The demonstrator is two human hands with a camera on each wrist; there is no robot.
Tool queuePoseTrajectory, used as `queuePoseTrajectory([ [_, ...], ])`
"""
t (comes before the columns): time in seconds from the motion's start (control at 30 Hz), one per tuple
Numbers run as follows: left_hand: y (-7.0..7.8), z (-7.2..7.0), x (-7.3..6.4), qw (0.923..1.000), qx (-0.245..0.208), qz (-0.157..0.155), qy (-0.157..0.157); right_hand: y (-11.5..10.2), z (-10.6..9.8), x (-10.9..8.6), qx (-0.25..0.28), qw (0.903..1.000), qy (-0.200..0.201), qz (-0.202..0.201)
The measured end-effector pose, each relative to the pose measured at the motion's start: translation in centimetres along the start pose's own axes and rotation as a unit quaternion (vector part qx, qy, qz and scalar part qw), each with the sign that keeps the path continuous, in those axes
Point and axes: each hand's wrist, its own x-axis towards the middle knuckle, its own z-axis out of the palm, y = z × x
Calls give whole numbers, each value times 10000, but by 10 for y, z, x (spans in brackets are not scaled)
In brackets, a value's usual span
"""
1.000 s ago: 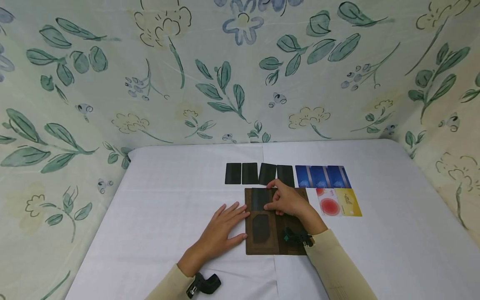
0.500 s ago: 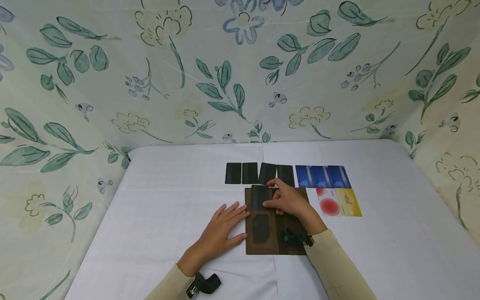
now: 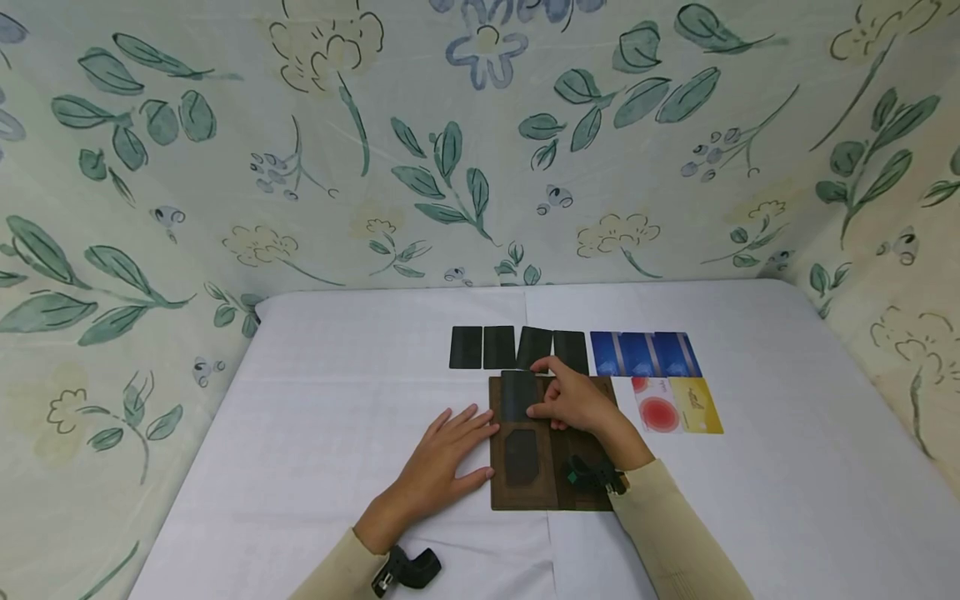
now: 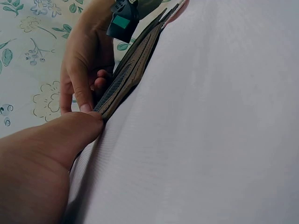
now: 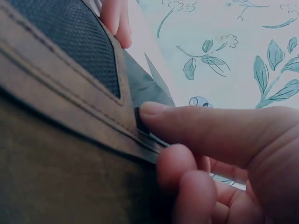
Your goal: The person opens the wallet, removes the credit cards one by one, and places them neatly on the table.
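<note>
A brown wallet [image 3: 504,498] lies unfolded on the white table. At its upper left is a black card [image 3: 517,393], whose top edge sticks out slightly past the wallet's top; in the right wrist view the card [image 5: 148,91] shows beside the stitched frame of a dark mesh window [image 5: 77,39]. My right hand [image 3: 583,402] pinches that card, thumb at its lower right and index finger near its upper right corner. Spread and fairly straight, the fingers of my left hand [image 3: 442,458] touch the wallet's left edge. The wallet's right half is partly hidden under my right hand and wrist.
Behind the wallet, several black cards [image 3: 467,347] form a row, continued by three overlapping blue cards [image 3: 637,354]. A white card with a red circle [image 3: 660,410] and a yellow card [image 3: 697,406] lie right of the wallet. Floral cloth [image 3: 450,217] hangs around the table.
The black card has slid up a little, so its edge now passes the wallet's top. My right thumb shifted slightly with it; my left hand stayed in place.
</note>
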Motion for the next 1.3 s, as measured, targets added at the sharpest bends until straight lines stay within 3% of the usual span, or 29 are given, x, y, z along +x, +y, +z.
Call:
queuePoseTrajectory([
  [0.7,-1,1,-1,9999,17,66,81,2,0,1,237,9987,276,-349],
  [1.0,-1,0,-1,10000,3,6,24,2,-2,0,329,9985,322,-302],
  [1.3,-1,2,-1,10000,10,5,65,4,-1,3,360,9984,433,54],
])
